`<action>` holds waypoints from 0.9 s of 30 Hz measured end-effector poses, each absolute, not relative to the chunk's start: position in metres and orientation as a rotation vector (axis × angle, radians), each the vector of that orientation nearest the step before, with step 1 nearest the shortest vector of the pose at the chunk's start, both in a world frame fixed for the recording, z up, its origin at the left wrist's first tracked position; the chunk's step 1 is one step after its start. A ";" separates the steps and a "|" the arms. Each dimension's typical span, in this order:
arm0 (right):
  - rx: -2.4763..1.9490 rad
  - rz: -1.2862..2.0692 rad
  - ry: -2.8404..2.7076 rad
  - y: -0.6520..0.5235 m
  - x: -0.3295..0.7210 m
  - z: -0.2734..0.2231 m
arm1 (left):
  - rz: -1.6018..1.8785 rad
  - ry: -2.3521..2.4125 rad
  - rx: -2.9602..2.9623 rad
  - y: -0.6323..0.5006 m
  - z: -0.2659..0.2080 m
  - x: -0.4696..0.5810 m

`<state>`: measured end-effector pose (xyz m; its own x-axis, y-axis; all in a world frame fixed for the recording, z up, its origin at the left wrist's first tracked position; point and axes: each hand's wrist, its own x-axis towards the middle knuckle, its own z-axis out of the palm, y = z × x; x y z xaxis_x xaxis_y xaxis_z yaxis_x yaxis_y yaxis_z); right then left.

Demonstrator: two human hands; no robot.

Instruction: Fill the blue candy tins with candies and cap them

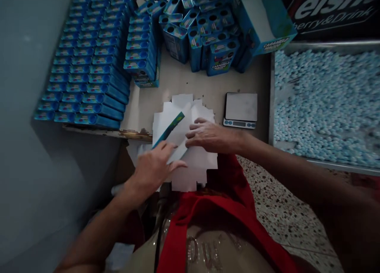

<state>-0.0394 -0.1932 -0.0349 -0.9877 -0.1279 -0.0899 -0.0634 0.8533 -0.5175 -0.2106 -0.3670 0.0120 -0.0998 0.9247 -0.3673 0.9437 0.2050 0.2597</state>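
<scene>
A flat white cardboard box blank with notched flaps lies in front of me, partly over the table's front edge. One of its panels is folded over, and a narrow blue-green printed strip shows along its edge. My left hand lies on the folded panel near the lower end of that strip, thumb spread away from the fingers. My right hand has its bent fingers along the panel's right-hand edge, gripping the cardboard. Its thumb is hidden.
Stacked blue boxes fill the left side. More upright blue boxes and an open display carton stand at the back. A small digital scale sits right of the blank, beside a metal tray of blue-white candies.
</scene>
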 end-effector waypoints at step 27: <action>1.338 -1.212 2.818 -0.270 -0.028 -0.058 | 1.076 2.057 0.959 -0.368 -0.046 -0.181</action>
<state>-0.0278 -0.2703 -0.0576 -0.6625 0.7402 -0.1147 0.5923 0.4240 -0.6851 -0.1814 -0.3680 -0.0461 -0.5444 0.8179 -0.1863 0.3133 0.4043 0.8593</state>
